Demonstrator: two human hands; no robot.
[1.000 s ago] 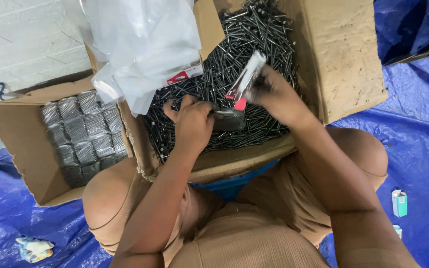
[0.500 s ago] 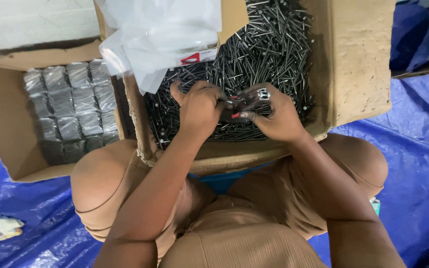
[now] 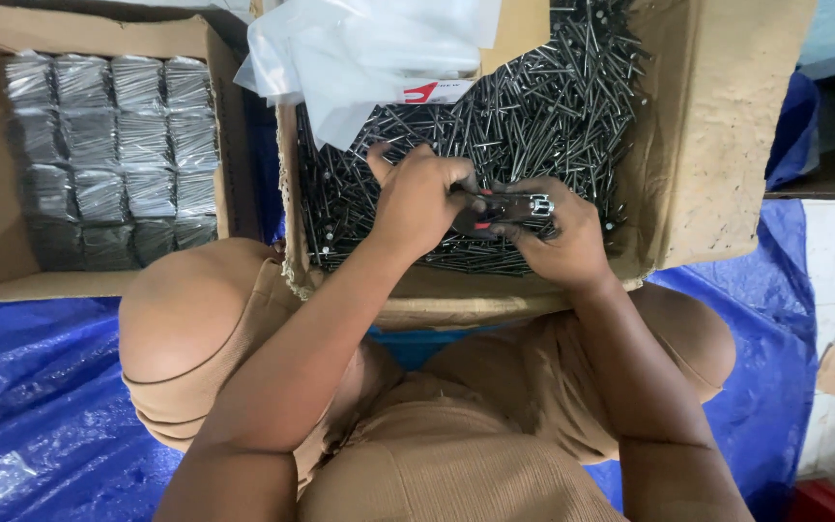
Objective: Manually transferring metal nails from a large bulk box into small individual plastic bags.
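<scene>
Blue tarp under nail-filled cardboard box

Person wears a tan ribbed-knit garment, snug fit, covering lap and both knees. Stitched hem band visible near left knee. Forearms bare, no sleeves, no watch. Left hand and right hand bare, ungloved; red-painted fingernails.

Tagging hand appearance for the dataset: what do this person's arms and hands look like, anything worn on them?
Both arms are bare from upper arm to fingertips: no sleeves reach them, and no gloves, watch or bracelets show. The left hand and right hand show no rings from this view. Clothing below is tan, ribbed fabric, also covering the knees. Nails are too small to judge.
</scene>
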